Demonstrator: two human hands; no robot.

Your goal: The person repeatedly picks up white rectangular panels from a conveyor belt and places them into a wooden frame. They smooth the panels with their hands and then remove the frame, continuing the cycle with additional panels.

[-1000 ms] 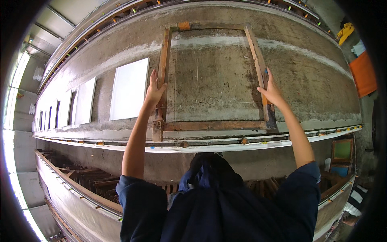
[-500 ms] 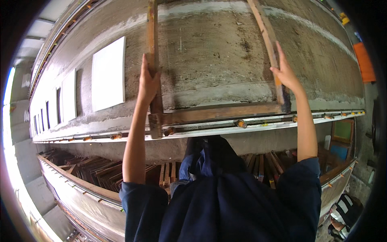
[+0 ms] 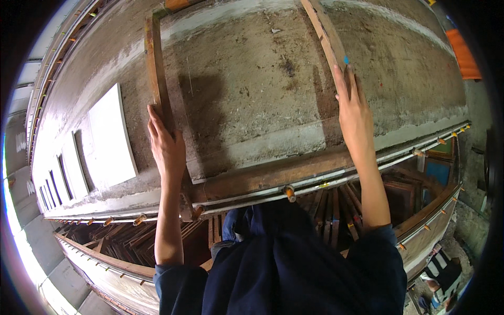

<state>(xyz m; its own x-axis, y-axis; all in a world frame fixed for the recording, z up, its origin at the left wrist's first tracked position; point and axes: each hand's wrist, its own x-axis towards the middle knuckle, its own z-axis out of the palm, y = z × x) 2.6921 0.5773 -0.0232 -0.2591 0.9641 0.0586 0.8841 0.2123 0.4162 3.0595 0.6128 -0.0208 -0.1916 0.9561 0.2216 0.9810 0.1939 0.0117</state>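
A large wooden frame lies over or rests on the long, stained work table in front of me. My left hand grips its left side bar, with the fingers along the outer edge and the thumb on the inner side. My right hand holds the right side bar, its fingers stretched along the wood near a small blue mark. The frame's near bar runs along the table's front edge. Part of the far bar shows at the top left.
Several white panels lie in a row on the table to the left. Orange-brown pegs line the front rail. Many wooden frames are stacked below. An orange object is at far right; another person is at lower right.
The wooden frame and both hands now appear further left in view, and its far left corner has come into sight. The whole view has shifted too. Both hands remain on the side bars.
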